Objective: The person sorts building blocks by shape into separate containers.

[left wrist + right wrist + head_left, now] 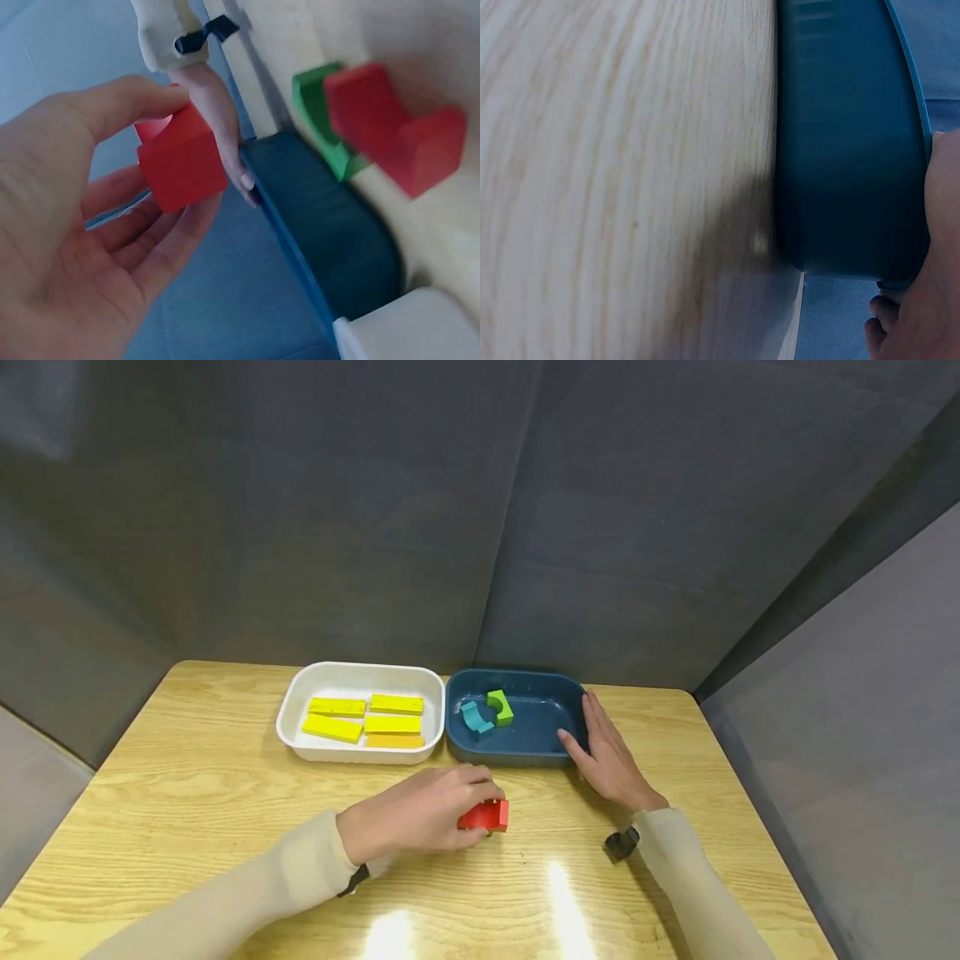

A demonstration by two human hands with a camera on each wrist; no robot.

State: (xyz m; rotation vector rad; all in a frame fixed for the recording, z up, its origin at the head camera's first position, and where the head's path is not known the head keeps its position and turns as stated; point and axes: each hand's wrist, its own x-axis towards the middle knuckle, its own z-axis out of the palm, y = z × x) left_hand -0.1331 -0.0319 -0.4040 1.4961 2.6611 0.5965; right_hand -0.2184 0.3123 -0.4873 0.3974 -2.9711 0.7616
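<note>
In the left wrist view my left hand [431,806] holds a red notched block [184,165] between thumb and fingers. It is over the table, in front of the dark blue bin [525,758]. Beyond it in that view are another red block with a curved notch [390,127] and a green arch block [322,112], partly overlapping. In the head view the hand hides most of this group. My right hand [611,764] rests at the bin's right end, fingers straight along the outer side, thumb over the front rim. Inside lie a teal arch block [476,718] and a lime-green one [500,707].
A white bin [300,747] with several yellow bar blocks [393,724] stands against the blue bin's left side. Both bins are near the back edge of the wooden table [187,802]. A dark grey curtain [360,527] hangs behind it.
</note>
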